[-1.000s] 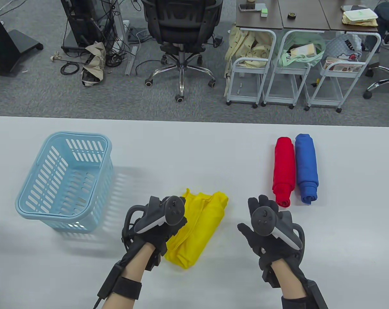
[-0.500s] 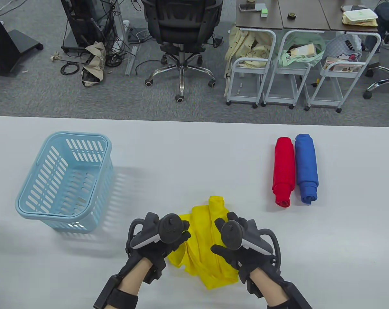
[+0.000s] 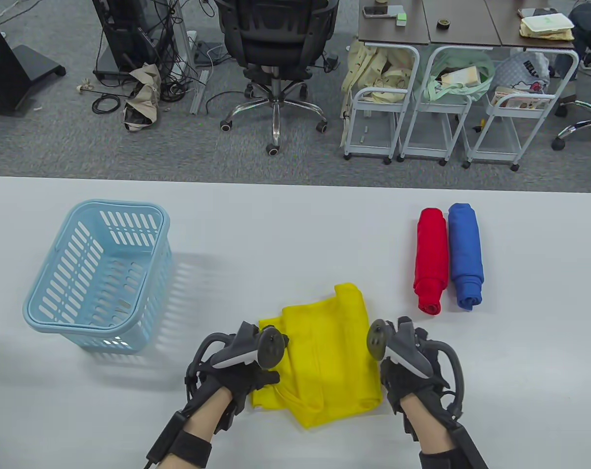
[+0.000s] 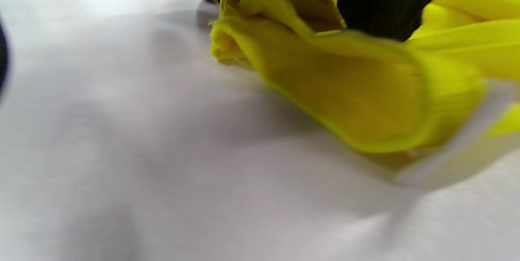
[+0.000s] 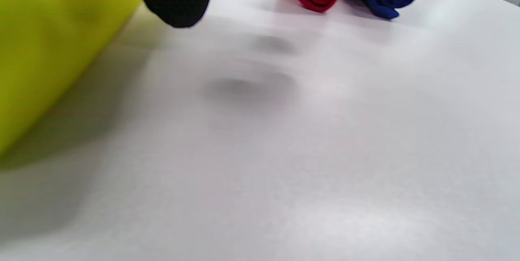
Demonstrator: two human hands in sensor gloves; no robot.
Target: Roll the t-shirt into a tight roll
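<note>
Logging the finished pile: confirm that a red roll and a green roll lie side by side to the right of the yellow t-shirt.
Not quite. The roll beside the red roll is blue, not green, as the table view shows. They do lie side by side to the right of the yellow t-shirt.

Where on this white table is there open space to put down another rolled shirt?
The widest bare stretch of the white table lies between the light blue slotted plastic basket and the red rolled shirt, beyond the yellow t-shirt. There is also bare surface right of the blue rolled shirt. The near middle is crowded: the left hand and right hand work the yellow cloth.
</note>
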